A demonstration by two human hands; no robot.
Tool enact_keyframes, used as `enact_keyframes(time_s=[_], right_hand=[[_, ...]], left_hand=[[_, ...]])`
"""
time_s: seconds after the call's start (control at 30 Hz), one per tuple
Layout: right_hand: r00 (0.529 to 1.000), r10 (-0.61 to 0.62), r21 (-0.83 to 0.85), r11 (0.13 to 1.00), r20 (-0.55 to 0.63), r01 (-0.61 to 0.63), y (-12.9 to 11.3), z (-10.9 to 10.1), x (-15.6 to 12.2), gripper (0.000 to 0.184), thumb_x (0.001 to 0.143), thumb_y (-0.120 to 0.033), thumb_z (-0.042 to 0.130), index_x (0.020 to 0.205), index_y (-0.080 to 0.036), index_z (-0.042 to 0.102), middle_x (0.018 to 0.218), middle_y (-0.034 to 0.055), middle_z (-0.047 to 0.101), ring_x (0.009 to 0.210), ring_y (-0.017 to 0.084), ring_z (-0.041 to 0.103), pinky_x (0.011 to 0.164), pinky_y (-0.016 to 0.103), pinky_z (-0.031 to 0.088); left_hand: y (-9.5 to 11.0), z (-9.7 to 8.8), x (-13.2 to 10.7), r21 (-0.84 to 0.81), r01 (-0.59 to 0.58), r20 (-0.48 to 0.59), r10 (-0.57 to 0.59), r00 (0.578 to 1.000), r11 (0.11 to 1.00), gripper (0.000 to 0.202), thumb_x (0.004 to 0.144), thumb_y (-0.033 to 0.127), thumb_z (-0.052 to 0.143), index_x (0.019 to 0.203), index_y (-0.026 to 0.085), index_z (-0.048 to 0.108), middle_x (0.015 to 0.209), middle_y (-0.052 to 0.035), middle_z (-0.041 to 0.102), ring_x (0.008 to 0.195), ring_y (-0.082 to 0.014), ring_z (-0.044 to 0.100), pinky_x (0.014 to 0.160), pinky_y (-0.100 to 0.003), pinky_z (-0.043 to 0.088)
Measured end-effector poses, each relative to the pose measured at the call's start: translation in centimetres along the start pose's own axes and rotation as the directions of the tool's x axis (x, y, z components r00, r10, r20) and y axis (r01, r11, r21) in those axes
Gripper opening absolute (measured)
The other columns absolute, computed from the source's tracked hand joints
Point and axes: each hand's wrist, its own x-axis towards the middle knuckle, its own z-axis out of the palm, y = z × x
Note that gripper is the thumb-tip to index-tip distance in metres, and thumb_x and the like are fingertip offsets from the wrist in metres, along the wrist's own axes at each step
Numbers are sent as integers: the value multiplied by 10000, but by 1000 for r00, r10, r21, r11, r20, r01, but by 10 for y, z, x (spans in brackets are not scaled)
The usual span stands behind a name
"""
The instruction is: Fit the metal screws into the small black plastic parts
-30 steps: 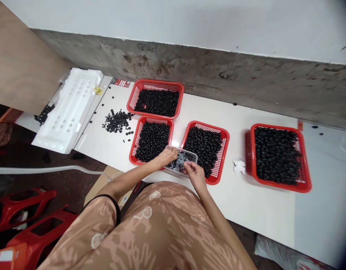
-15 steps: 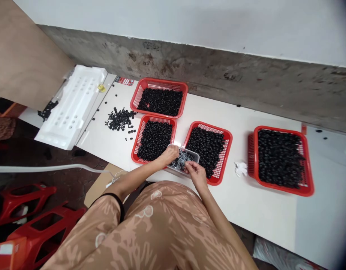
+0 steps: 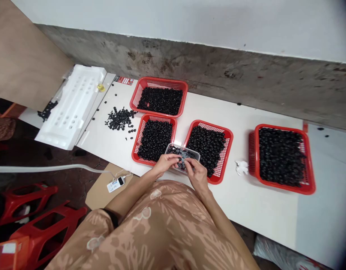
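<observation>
A clear plastic tub (image 3: 197,154) of small black and silvery pieces sits between two red baskets near the table's front edge. My left hand (image 3: 166,164) is over the tub's near side, thumb and fingers closed on a small round black piece (image 3: 179,159). Just to its right, my right hand (image 3: 197,172) pinches at the tub's near edge, fingertips almost meeting the left ones; what it holds is too small to make out. Round black parts fill the left basket (image 3: 134,148) and the right basket (image 3: 228,150).
Behind stands another red basket (image 3: 158,80) of small black parts, with a loose black heap (image 3: 120,119) to its left. Farther right are a deep red basket (image 3: 310,165) and a crumpled white scrap (image 3: 241,167). White foam (image 3: 71,108) lies at left; red stools (image 3: 49,232) stand below.
My left hand has drawn back from the tub's far left side toward me and now shows a black piece in its fingers. My right hand has shifted slightly, closer to the left.
</observation>
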Motion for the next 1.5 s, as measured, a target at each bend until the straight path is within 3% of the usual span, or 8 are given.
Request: enact_keyframes(time_s=[0.23,0.5,0.77,0.87,0.97,1.1,1.27,1.5], right_hand=[[985,-167,-152,973,51,173,-1,4,-1,293,965,-303,394,1016,-174,652,862,72,655,772,171,615,732,284,489],[943,-284,-448,830,175,333,6,0,-7,316,963,-192,359,1125,-161,629,883,99,635,852,210,577,792,316,452],[899,-350,-473,765,263,437,6,6,-10,414,922,-107,334,1269,-143,558,846,91,618,804,198,568,768,319,444],[913,-322,-395,827,251,400,0,8,-10,409,938,-136,350,1312,-139,516,875,84,628,815,187,587,756,307,450],[971,-216,-253,939,101,235,1,3,-8,402,958,-215,387,1344,-149,476,999,88,641,874,172,605,777,284,467],[999,-35,-162,986,-38,28,24,-6,0,295,936,-294,437,1102,-162,640,999,80,658,863,175,620,803,295,481],[987,42,-277,961,155,3,58,1,9,259,895,-272,465,940,-156,692,888,72,660,795,180,617,769,288,473],[879,139,-513,848,456,131,49,35,30,298,940,-226,405,1086,-213,664,1003,69,624,852,165,606,744,250,439]], left_hand=[[-5,3,-10,-125,2,-10,-3,1000,992,458,682,340,728,1056,77,697,750,-74,675,593,-89,545,601,-214,411],[-9,8,-10,52,-110,-23,111,994,993,416,737,335,685,1074,93,699,712,-54,659,626,-109,539,652,-237,433],[-9,11,-12,-80,-94,-85,87,993,992,378,669,314,744,970,87,720,741,-59,669,619,-110,548,640,-248,448],[-5,9,-14,-177,-87,-105,70,992,980,385,646,303,769,963,92,709,756,-57,668,621,-100,550,639,-238,441],[3,1,-16,-260,-104,-120,74,990,960,382,676,306,762,996,112,684,788,-55,665,647,-96,579,656,-227,446],[18,-12,-20,-344,-117,-145,70,987,931,372,673,299,771,982,124,659,875,-69,673,739,-122,638,722,-237,472],[27,-19,-30,-349,-115,-141,69,988,930,367,672,287,776,984,122,675,859,-64,677,713,-110,632,721,-234,479],[16,-19,-41,-442,-73,-114,25,993,894,313,673,262,782,934,118,688,878,-63,662,748,-122,637,753,-247,493]])
